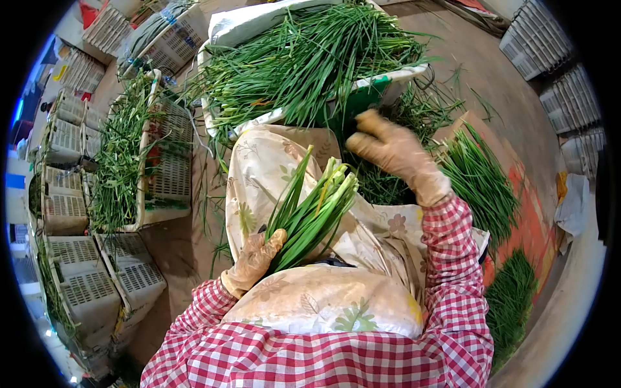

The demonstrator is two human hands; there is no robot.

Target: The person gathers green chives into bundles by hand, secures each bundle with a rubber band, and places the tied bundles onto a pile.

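My left hand (pixel 256 260), in a tan glove, is closed round a bunch of garlic chives (pixel 314 210) above my lap. Their pale stem ends point up and away from me, a yellowed leaf among them. My right hand (pixel 398 152), gloved too and slightly blurred by motion, is raised to the right of the bunch with its fingers apart and nothing visible in them. Just beyond it, a heap of loose garlic chives (pixel 310 61) fills a white crate (pixel 272 118). A patterned apron (pixel 323 301) covers my lap.
Sorted chives (pixel 479 184) lie to my right, with another green pile (pixel 514 304) nearer me. Loose trimmings (pixel 381 184) lie below my right hand. At left stands a crate (pixel 169 161) of leafy scraps, beside several white baskets (pixel 84 278). Stacked crates (pixel 537 39) line the right wall.
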